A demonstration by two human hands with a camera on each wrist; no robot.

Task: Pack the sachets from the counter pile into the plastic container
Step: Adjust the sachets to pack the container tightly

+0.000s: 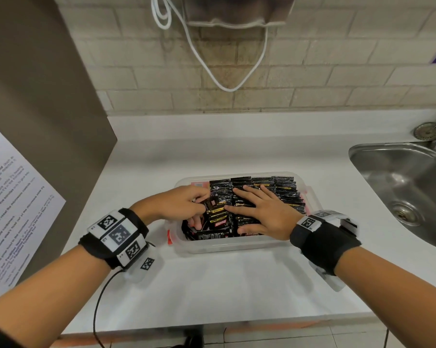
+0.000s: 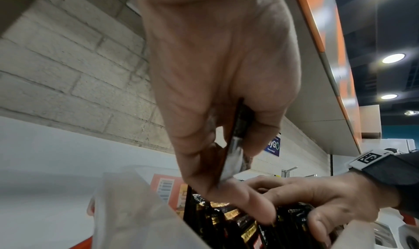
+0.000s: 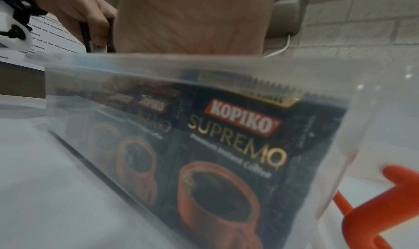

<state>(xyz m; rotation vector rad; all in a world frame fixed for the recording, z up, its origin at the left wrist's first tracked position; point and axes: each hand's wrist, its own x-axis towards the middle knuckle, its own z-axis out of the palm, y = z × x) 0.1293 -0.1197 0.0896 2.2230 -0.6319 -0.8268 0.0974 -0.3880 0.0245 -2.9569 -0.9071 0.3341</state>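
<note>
Both hands work inside the tub of sachets.

The left hand [image 1: 184, 202] pinches one sachet [image 2: 235, 141] between thumb and fingers, edge-down over the tub's left end. The right hand [image 1: 259, 209] lies flat, fingers straight, pressing the packed sachets [image 1: 284, 192] — black rows standing on edge. The tub [image 1: 227, 247] sits on the counter [image 1: 212, 285], left of the sink [image 1: 407, 182].

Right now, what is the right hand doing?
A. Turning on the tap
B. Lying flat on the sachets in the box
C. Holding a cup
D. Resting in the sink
B: the right hand lies with straight, spread fingers on top of the sachets inside the box, while the left hand pinches one sachet.
</note>
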